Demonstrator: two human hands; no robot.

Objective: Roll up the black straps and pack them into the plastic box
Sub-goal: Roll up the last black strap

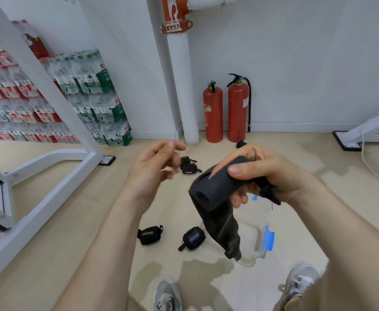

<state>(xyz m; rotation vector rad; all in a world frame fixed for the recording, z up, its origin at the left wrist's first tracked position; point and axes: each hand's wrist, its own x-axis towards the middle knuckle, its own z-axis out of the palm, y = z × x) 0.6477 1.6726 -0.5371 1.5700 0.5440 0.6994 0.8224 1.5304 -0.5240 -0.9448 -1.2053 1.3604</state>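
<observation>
Strap in right hand

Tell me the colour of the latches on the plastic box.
Blue. The latches on the clear plastic box show in the head view.

Beige floor, three rolled black straps, clear plastic box, two fire extinguishers
</observation>
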